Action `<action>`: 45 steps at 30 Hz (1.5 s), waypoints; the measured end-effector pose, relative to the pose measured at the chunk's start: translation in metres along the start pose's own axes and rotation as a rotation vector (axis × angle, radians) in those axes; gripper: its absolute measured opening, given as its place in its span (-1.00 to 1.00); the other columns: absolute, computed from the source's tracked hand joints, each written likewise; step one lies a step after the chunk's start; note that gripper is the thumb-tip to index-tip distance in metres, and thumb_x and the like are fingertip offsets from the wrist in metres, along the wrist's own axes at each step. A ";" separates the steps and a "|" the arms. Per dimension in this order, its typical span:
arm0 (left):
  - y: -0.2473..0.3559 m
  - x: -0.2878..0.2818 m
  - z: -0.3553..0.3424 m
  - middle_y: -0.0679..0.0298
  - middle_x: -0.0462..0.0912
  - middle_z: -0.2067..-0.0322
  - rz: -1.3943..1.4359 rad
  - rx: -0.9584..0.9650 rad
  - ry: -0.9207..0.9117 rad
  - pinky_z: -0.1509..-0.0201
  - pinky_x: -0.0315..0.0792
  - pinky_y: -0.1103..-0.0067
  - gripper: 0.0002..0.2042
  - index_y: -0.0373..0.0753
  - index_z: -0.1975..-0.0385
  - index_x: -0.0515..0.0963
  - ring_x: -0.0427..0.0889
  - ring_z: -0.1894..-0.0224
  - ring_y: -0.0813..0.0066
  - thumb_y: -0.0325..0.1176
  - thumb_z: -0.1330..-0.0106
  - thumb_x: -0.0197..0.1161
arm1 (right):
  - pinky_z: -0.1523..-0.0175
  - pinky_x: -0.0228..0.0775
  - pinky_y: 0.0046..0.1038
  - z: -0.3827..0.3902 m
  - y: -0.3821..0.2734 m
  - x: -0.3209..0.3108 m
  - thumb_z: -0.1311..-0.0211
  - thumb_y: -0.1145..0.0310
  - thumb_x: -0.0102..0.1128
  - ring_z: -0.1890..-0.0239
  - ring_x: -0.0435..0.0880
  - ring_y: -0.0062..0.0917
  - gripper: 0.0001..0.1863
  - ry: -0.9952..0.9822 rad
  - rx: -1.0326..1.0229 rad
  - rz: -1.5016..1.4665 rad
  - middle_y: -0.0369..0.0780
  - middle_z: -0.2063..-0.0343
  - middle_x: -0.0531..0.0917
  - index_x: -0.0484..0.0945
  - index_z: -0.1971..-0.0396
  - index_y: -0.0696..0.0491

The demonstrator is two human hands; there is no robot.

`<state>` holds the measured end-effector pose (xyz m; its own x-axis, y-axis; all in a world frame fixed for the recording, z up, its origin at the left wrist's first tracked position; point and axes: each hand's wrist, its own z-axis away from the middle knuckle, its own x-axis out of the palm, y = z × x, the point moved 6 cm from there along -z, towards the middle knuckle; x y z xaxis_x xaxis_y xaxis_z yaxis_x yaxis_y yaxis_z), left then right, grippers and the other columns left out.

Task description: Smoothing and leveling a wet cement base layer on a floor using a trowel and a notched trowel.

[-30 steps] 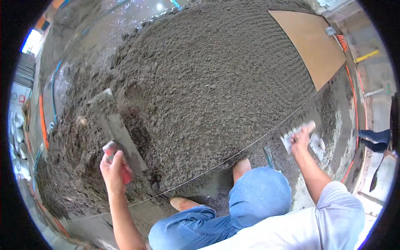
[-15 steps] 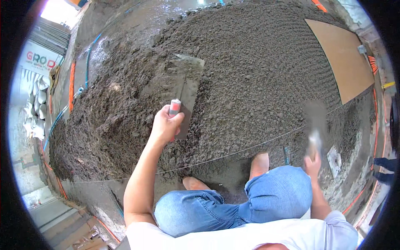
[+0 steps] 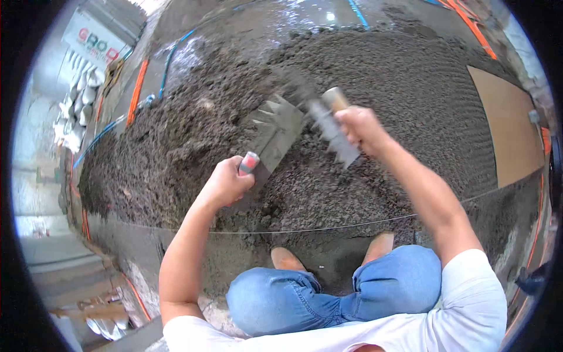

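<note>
My left hand (image 3: 227, 182) is closed around the red-and-grey handle of a flat rectangular trowel (image 3: 282, 136). Its blade lies low over a bed of crumbly grey mortar (image 3: 176, 155), with wet streaks fanning across its far end. My right hand (image 3: 362, 130) grips a second trowel (image 3: 333, 132) by its pale, thick handle. That blade is blurred, its edge looks jagged, and it is tilted just right of the left trowel, over the mortar. I cannot tell whether the two blades touch.
A taut string (image 3: 316, 229) crosses between the mortar and my shoes. A tan board (image 3: 507, 126) lies on the right side of the bed. Orange conduits (image 3: 137, 92) and a blue pipe (image 3: 166, 66) run along the floor at left. White bags (image 3: 79, 108) are piled at far left.
My right hand has swung its trowel from beside my right knee up and left over the mortar. The left trowel has turned, its far end now pointing further right. The view has shifted.
</note>
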<state>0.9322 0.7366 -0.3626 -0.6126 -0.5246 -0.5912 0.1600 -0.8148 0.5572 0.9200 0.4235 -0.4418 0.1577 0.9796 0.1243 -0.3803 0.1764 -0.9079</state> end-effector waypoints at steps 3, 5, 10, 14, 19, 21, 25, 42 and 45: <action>-0.015 -0.031 0.012 0.17 0.59 0.58 -0.551 0.283 0.211 0.40 0.49 0.38 -0.79 -0.26 0.37 0.47 0.63 0.51 0.24 -0.36 -0.02 0.25 | 0.61 0.24 -0.66 0.014 -0.024 -0.026 -0.04 0.23 0.25 0.67 0.40 -0.74 -0.72 -0.045 -0.044 0.080 -0.35 0.61 0.50 0.56 0.30 0.10; -0.009 -0.049 0.021 0.15 0.64 0.47 -0.738 0.160 0.212 0.24 0.50 0.30 -0.76 -0.20 0.35 0.50 0.64 0.32 0.14 -0.31 0.01 0.31 | 0.56 0.30 -0.63 0.031 -0.035 -0.027 -0.03 0.24 0.25 0.64 0.44 -0.72 -0.70 -0.066 -0.060 0.182 -0.34 0.61 0.52 0.58 0.28 0.10; -0.008 -0.060 0.015 0.17 0.63 0.46 -0.855 0.230 0.252 0.24 0.50 0.29 -0.75 -0.17 0.35 0.48 0.63 0.32 0.14 -0.30 0.01 0.33 | 0.31 0.46 -0.45 0.048 -0.062 -0.018 0.10 0.38 0.23 0.48 0.60 -0.43 -0.65 -0.116 -0.628 1.047 -0.17 0.49 0.62 0.56 0.22 0.11; 0.002 -0.047 0.005 0.10 0.59 0.51 -0.828 0.387 0.233 0.26 0.47 0.26 -0.75 -0.21 0.37 0.48 0.60 0.34 0.06 -0.36 0.07 0.33 | 0.27 0.49 -0.34 0.050 -0.065 -0.008 0.15 0.37 0.26 0.39 0.63 -0.25 -0.63 -0.080 -0.799 1.206 -0.10 0.43 0.63 0.57 0.22 0.09; 0.029 -0.013 -0.004 0.15 0.62 0.47 -0.910 0.516 0.150 0.27 0.50 0.30 -0.78 -0.20 0.40 0.48 0.63 0.34 0.13 -0.31 0.02 0.30 | 0.17 0.50 -0.26 0.050 -0.065 0.010 0.08 0.21 0.24 0.32 0.65 -0.24 -0.58 -0.171 -0.790 1.263 -0.11 0.40 0.65 0.54 0.15 0.04; 0.043 0.008 -0.009 0.16 0.64 0.45 -0.936 0.564 0.071 0.28 0.53 0.30 -0.84 -0.20 0.43 0.50 0.65 0.35 0.15 -0.29 -0.05 0.24 | 0.20 0.50 -0.25 0.055 -0.069 0.035 0.04 0.16 0.23 0.34 0.66 -0.24 -0.63 -0.201 -0.766 1.401 -0.13 0.44 0.65 0.53 0.23 0.03; 0.055 0.041 -0.012 0.19 0.66 0.46 -0.968 0.594 -0.009 0.31 0.54 0.32 -0.89 -0.16 0.42 0.54 0.68 0.36 0.22 -0.31 -0.09 0.19 | 0.25 0.49 -0.24 0.045 -0.081 0.092 0.04 0.17 0.21 0.38 0.66 -0.24 -0.66 -0.310 -0.871 1.423 -0.13 0.49 0.63 0.52 0.26 0.03; -0.044 -0.057 0.022 0.17 0.64 0.46 -0.687 0.228 0.253 0.24 0.52 0.30 -0.75 -0.25 0.34 0.49 0.64 0.36 0.13 -0.32 -0.01 0.34 | 0.27 0.48 -0.22 0.028 -0.075 -0.012 0.06 0.21 0.23 0.39 0.65 -0.22 -0.67 -0.177 -0.780 1.597 -0.12 0.50 0.64 0.54 0.26 0.01; -0.101 -0.058 0.022 0.26 0.63 0.42 0.713 0.011 0.161 0.29 0.51 0.25 -0.69 -0.27 0.22 0.49 0.62 0.42 0.17 -0.30 -0.06 0.32 | 0.20 0.46 -0.42 0.041 -0.068 -0.042 0.02 0.24 0.22 0.38 0.64 -0.48 -0.64 0.039 -0.304 0.840 -0.15 0.44 0.66 0.57 0.20 0.08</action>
<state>0.9347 0.8546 -0.3714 -0.2414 -0.9571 -0.1604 0.4690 -0.2598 0.8441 0.9022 0.3740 -0.3689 -0.0316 0.7693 -0.6382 -0.1274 -0.6364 -0.7608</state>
